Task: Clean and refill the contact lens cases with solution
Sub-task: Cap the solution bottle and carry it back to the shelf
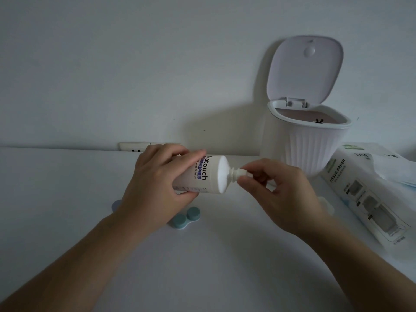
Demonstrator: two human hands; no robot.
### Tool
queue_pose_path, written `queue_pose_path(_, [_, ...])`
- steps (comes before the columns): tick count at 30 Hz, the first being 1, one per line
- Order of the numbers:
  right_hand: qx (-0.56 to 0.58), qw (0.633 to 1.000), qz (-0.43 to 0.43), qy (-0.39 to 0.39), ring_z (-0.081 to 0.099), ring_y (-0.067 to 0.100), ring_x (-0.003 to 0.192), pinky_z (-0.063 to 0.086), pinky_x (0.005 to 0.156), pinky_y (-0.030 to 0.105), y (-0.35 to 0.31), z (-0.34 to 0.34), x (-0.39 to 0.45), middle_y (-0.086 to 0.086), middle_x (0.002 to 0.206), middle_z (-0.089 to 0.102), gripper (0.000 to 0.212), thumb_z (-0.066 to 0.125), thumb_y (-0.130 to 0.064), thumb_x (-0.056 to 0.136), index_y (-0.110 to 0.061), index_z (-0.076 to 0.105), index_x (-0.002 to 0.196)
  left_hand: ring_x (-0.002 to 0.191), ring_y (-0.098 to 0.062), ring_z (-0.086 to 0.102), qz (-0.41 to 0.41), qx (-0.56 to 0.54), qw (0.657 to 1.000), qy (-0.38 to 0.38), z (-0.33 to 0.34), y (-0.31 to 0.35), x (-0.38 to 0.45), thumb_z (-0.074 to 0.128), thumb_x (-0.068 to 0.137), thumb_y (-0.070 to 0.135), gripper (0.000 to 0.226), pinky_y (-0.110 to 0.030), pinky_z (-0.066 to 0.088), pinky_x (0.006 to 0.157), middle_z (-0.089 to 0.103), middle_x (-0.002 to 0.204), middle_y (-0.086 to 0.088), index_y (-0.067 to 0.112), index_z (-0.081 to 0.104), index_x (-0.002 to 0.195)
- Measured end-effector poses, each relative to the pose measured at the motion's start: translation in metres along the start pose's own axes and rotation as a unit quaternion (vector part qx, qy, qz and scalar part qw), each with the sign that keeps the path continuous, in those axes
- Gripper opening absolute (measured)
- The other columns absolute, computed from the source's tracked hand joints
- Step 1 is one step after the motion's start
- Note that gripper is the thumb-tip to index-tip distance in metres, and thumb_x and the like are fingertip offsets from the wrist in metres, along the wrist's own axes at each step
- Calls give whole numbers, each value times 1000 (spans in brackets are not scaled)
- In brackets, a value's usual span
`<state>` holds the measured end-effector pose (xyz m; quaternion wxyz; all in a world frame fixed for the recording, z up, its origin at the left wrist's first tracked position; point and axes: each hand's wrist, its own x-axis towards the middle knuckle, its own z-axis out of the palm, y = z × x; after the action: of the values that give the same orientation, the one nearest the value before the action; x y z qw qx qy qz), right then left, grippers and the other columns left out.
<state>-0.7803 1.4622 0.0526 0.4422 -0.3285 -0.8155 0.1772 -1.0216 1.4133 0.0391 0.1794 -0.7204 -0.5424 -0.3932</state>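
My left hand (155, 183) grips a white lens solution bottle (207, 174) lying sideways above the table, its neck pointing right. My right hand (276, 194) pinches the small white cap (242, 172) at the bottle's neck with thumb and fingertips. Below the left hand a teal contact lens case (186, 218) sits on the white table with both round lids on. A pale blue piece (117, 204), perhaps another case, peeks out behind my left wrist, mostly hidden.
A small white ribbed bin (308, 145) with its lid flipped up stands at the back right against the wall. A pack of tissue paper (369, 199) lies at the right edge. A wall socket (132, 147) sits behind the table's far edge.
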Motion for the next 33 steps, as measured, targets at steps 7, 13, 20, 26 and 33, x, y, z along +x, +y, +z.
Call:
queue_pose_path(7, [-35, 997, 58, -45, 45, 7, 47, 30, 47, 19, -2, 4, 3, -9, 48, 47, 59, 36, -60, 93, -12, 59, 66, 104, -29, 55, 14, 13, 1000, -6, -1, 2, 0, 94, 62, 17, 70, -46, 45, 93, 64, 112, -2, 21, 70, 129])
queue_pose_path(13, [-16, 988, 152, -29, 42, 5, 40, 32, 48, 21, 2, 6, 4, -9, 41, 46, 75, 28, -73, 88, -10, 55, 56, 104, -27, 55, 24, 18, 999, -14, 1, 5, -1, 94, 63, 21, 71, -43, 45, 92, 65, 111, -1, 21, 69, 129])
queue_pose_path(20, [197, 976, 87, -20, 59, 29, 69, 49, 66, 46, 5, 0, 4, 6, 73, 61, 27, 58, -52, 89, -29, 63, 102, 101, -29, 57, 1, 9, 1000, -10, -1, 3, -2, 86, 66, 30, 65, -48, 47, 90, 64, 110, -1, 20, 69, 128])
queue_pose_path(26, [125, 988, 83, -31, 66, 15, 61, 56, 63, 32, 4, 4, 1, 4, 70, 69, 14, 63, -32, 94, -18, 66, 93, 102, -29, 55, -4, 8, 1000, -7, -1, 2, -3, 90, 65, 25, 68, -46, 46, 93, 64, 111, -2, 19, 69, 129])
queue_pose_path(33, [70, 981, 169, -60, 53, 7, 46, 45, 54, 34, 2, 0, 5, 7, 56, 62, 63, 33, -72, 87, -20, 66, 78, 101, -29, 55, -12, 7, 999, -36, 2, 5, -2, 93, 62, 23, 73, -47, 47, 92, 63, 110, -1, 21, 68, 131])
